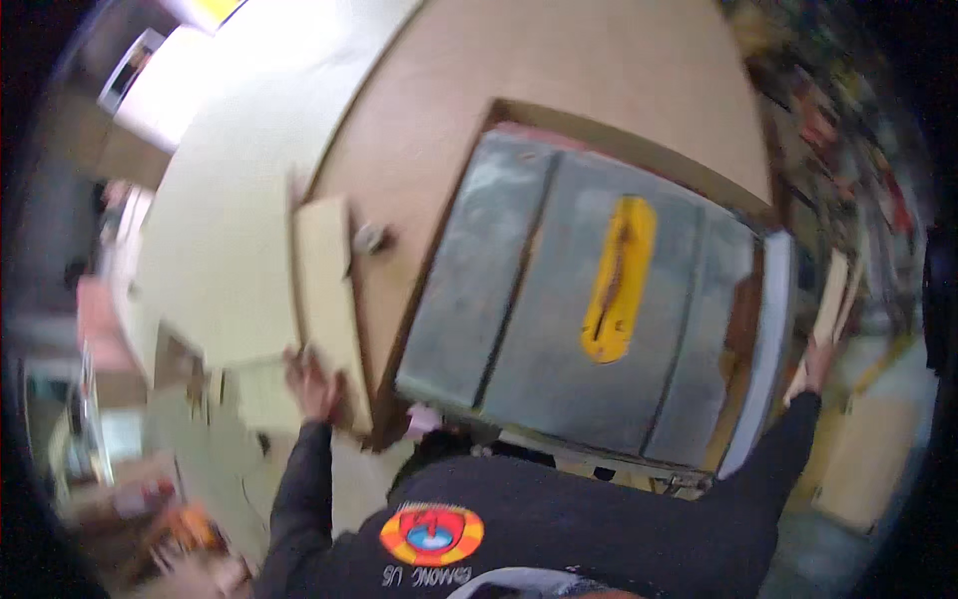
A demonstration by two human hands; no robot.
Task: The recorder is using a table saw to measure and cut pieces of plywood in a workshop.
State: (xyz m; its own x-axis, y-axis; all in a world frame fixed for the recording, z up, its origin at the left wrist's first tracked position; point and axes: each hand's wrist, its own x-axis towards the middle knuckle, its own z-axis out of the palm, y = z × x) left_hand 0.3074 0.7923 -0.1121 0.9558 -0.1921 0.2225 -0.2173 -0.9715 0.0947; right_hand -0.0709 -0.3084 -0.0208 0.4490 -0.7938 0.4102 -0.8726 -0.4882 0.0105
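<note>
My left hand (317, 389) reaches over the near end of a narrow pale wooden board (327, 290), its fingers apart and slightly blurred. The fingertips touch around the seam between that board and a large pale sheet (225, 220). Out to the right, my right hand (818, 364) is closed around narrow wooden strips (834, 299), which stick up past the fingers. Between my hands lies a table saw's grey metal top (469, 270), with a yellow slotted insert (619, 280) in it.
A light brown wooden surface (579, 60) surrounds the saw top on its far and left sides. A small round object (371, 238) sits there beside the board. A pale metal rail (763, 349) runs along the saw's right edge. Blurred clutter (828, 130) lies at the far right.
</note>
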